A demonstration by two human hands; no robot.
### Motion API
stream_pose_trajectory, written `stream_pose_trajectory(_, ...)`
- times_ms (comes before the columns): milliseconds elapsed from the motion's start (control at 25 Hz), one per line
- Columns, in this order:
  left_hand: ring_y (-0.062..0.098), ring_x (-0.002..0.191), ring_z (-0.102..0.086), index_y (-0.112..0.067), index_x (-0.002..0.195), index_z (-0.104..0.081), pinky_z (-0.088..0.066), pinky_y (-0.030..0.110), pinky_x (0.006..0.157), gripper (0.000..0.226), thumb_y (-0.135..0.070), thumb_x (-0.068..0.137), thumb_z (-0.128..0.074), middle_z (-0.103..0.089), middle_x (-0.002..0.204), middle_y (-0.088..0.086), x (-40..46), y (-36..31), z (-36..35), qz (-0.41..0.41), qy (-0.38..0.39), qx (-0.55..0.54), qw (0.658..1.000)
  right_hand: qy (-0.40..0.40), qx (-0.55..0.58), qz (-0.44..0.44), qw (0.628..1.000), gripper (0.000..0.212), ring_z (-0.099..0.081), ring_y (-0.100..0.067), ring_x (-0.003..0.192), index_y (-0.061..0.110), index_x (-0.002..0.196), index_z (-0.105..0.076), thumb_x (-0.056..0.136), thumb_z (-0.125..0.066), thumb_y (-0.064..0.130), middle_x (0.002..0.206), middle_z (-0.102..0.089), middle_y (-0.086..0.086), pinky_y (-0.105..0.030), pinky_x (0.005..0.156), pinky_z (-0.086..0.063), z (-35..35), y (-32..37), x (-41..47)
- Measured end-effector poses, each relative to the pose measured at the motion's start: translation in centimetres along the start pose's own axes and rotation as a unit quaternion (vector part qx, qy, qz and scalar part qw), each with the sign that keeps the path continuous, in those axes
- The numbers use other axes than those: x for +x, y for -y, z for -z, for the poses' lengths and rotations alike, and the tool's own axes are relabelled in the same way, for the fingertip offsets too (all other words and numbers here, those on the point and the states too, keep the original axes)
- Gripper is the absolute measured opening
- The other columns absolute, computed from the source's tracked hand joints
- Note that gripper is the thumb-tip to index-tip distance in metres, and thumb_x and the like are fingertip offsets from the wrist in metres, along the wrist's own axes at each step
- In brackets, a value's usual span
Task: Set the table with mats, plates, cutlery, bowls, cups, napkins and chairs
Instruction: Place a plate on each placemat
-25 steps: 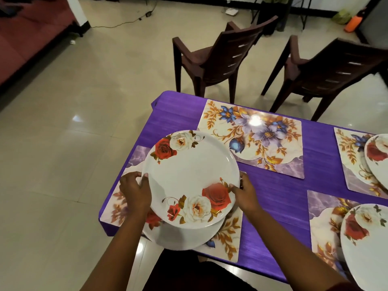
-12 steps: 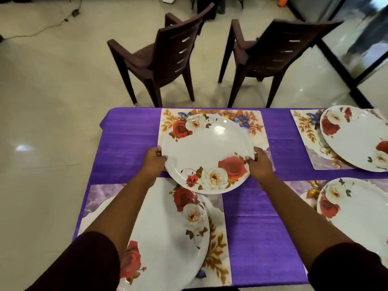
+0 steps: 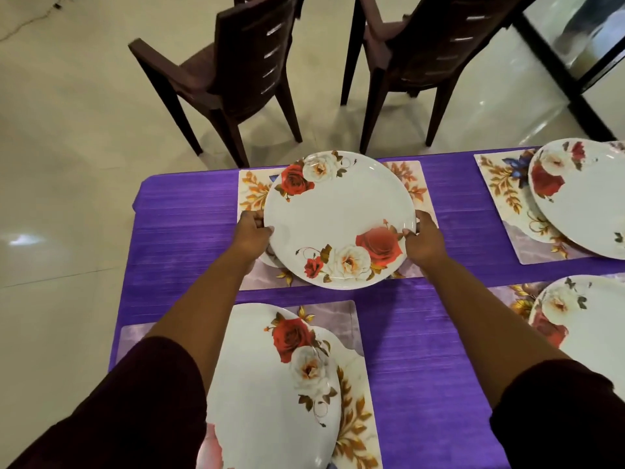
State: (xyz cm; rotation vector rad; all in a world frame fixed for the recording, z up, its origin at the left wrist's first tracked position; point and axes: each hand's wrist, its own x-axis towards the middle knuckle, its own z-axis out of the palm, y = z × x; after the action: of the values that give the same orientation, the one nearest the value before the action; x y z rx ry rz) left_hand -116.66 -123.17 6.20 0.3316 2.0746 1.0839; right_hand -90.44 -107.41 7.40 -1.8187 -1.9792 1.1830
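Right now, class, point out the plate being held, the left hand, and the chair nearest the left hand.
held plate point(image 3: 334, 211), head view, bare white centre
left hand point(image 3: 252, 231), head view, back of the hand
chair point(image 3: 236, 72), head view, slatted backrest

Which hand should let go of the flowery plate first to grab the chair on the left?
Probably the left hand. It grips the left rim of the round white rose-patterned plate and sits nearer the left brown slatted chair. The right hand grips the opposite rim, farther from that chair.

Glossy smooth plate, streaky purple tablecloth, shiny floor tiles, dark moulded plastic-looking chairs
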Motion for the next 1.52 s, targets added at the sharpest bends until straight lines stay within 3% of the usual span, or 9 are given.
stream_pose_trajectory(160,0.019,0.105,-0.055,-0.012,0.124,-0.049,-0.051,0.03,0.078,0.03,-0.004,0.095,-0.054,-0.059,0.117,0.001,0.6,1.3,-1.5,0.012,-0.029,0.032,0.999,0.028,-0.001,-0.032,0.999,0.048,-0.053,-0.032,0.122,0.012,0.142,-0.038,0.097,-0.053,0.007,0.134,-0.054,-0.014,-0.033,0.081,-0.045,-0.4,-1.1,0.1)
stream_pose_trajectory(400,0.017,0.101,-0.054,-0.015,0.124,-0.05,-0.052,0.033,0.081,0.028,-0.01,0.097,-0.054,-0.058,0.117,0.0,1.4,1.6,-2.3,-0.002,-0.076,0.061,0.995,0.037,0.004,-0.008,0.999,0.049,-0.046,-0.029,0.131,0.014,0.146,-0.035,0.099,-0.051,0.017,0.143,-0.049,-0.011,-0.028,0.099,-0.034,-0.5,-1.3,0.5)
stream_pose_trajectory(680,0.021,0.114,-0.056,-0.019,0.128,-0.046,-0.053,0.04,0.091,0.033,-0.017,0.096,-0.057,-0.056,0.127,0.002,1.9,2.3,-1.9,-0.04,-0.04,0.086,0.995,0.032,-0.005,-0.013,0.999,0.048,-0.048,-0.032,0.128,0.017,0.148,-0.031,0.102,-0.044,0.014,0.143,-0.047,-0.013,-0.035,0.093,-0.044,-1.0,-1.8,1.9)
stream_pose_trajectory(840,0.019,0.124,-0.047,-0.02,0.136,-0.045,-0.049,0.035,0.095,0.044,-0.028,0.095,-0.06,-0.045,0.14,0.002,0.4,3.2,-1.4,-0.06,-0.016,0.063,0.996,0.053,0.117,-0.061,0.99,0.052,-0.05,-0.028,0.127,0.022,0.15,-0.023,0.103,-0.045,0.025,0.144,-0.046,-0.012,-0.034,0.087,-0.047,-0.3,-2.5,1.9)
stream_pose_trajectory(960,0.016,0.125,-0.046,-0.022,0.135,-0.047,-0.045,0.027,0.09,0.04,-0.024,0.097,-0.058,-0.046,0.143,0.0,-2.8,4.2,0.1,-0.049,-0.098,-0.036,0.993,0.058,0.209,-0.085,0.973,0.059,-0.052,-0.022,0.119,0.023,0.15,-0.021,0.1,-0.052,0.027,0.134,-0.05,-0.008,-0.042,0.098,-0.049,0.5,-3.3,0.8)
stream_pose_trajectory(1040,0.019,0.12,-0.051,-0.019,0.129,-0.055,-0.047,0.028,0.089,0.032,-0.017,0.097,-0.056,-0.051,0.136,0.003,-5.6,6.0,1.7,-0.065,-0.18,-0.025,0.981,-0.007,0.204,-0.076,0.976,0.058,-0.053,-0.021,0.116,0.02,0.147,-0.028,0.097,-0.058,0.025,0.127,-0.051,-0.004,-0.042,0.098,-0.049,0.0,-3.6,-0.6)
stream_pose_trajectory(1200,0.028,0.11,-0.057,-0.012,0.116,-0.064,-0.05,0.039,0.093,0.022,-0.009,0.096,-0.056,-0.058,0.121,0.011,-11.0,11.8,5.8,-0.088,-0.254,0.043,0.962,-0.116,0.156,-0.021,0.981,0.029,-0.058,-0.022,0.099,0.01,0.123,-0.051,0.096,-0.058,0.02,0.118,-0.056,-0.007,-0.032,0.077,-0.048,-3.0,-4.5,-5.4)
stream_pose_trajectory(1360,0.028,0.087,-0.064,0.001,0.105,-0.068,-0.053,0.027,0.075,0.017,-0.006,0.093,-0.058,-0.067,0.098,0.009,-16.7,15.9,8.8,-0.104,-0.315,0.08,0.94,0.006,0.126,0.008,0.992,0.016,-0.058,-0.026,0.083,0.008,0.101,-0.059,0.099,-0.053,0.022,0.089,-0.062,-0.004,-0.031,0.068,-0.041,-6.7,-4.3,-12.3)
stream_pose_trajectory(1520,0.041,0.11,-0.057,0.001,0.108,-0.068,-0.041,0.049,0.102,0.022,-0.008,0.091,-0.057,-0.065,0.112,0.023,-20.3,19.3,10.0,-0.046,-0.339,0.138,0.93,0.12,0.071,0.053,0.989,0.013,-0.064,-0.03,0.087,0.011,0.099,-0.062,0.095,-0.058,0.023,0.09,-0.068,-0.006,-0.039,0.072,-0.051,-8.6,-4.0,-16.6)
